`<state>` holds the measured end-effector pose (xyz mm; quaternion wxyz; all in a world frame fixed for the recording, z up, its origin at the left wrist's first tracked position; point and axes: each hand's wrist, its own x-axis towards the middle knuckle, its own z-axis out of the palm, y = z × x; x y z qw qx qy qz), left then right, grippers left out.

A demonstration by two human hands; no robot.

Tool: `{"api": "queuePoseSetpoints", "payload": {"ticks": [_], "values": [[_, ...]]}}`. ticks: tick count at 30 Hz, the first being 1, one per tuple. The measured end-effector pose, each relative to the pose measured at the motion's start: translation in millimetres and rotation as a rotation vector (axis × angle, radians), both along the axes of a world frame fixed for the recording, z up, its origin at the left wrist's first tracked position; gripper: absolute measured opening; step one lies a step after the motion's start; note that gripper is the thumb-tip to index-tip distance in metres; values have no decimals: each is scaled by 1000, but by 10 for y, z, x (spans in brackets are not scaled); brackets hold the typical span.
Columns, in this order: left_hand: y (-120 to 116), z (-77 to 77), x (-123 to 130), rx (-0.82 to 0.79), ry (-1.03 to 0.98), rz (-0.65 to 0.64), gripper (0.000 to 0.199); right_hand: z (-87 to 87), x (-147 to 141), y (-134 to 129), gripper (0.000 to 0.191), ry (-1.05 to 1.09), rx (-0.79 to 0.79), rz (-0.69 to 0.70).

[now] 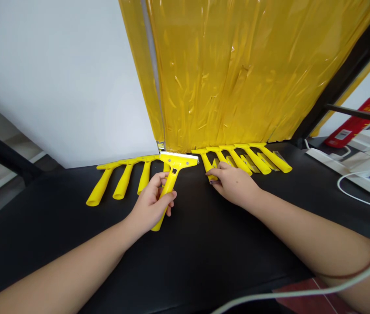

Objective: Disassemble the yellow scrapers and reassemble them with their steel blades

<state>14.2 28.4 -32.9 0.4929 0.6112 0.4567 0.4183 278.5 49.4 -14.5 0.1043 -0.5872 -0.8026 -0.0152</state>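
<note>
My left hand [150, 200] is shut around the handle of a yellow plastic scraper [175, 165], which has a metal blade edge at its far end and lies tilted across the black table [185, 270]. Three more yellow scrapers [122, 183] lie to the left of that hand, handles toward me. My right hand [234, 183] is at the near side of a tight row of several yellow scrapers [248, 159]. Its fingertips close on a small yellow piece [214, 168]. The hand hides part of that piece, so its exact shape is unclear.
A yellow plastic-covered panel [231, 74] and a white wall [60, 78] stand behind the scrapers. A white power strip [345, 163], cables and a red box [358, 122] sit at the right. A grey cable [335, 288] crosses the lower right.
</note>
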Motion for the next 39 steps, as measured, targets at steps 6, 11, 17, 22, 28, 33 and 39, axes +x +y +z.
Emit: {"api": "queuePoseSetpoints", "payload": {"ticks": [6, 11, 17, 22, 28, 33, 39], "values": [[-15, 33, -2, -11, 0, 2, 55, 2, 4, -37, 36, 8, 11, 25], [-8, 41, 6, -14, -2, 7, 55, 71, -54, -159, 39, -1, -41, 62], [3, 36, 11, -6, 5, 12, 55, 143, -110, -280, 27, -27, -134, 211], [7, 34, 7, 6, -1, 13, 55, 158, -121, -353, 30, -37, -234, 577], [-3, 30, 2, 10, -4, 11, 53, 202, -144, -441, 28, -15, -300, 689], [6, 17, -5, 8, 9, 15, 54, 202, -121, -408, 23, 29, -312, 684], [-6, 17, -6, 26, 75, 4, 55, 190, -76, -369, 16, 200, -305, 789]]}}
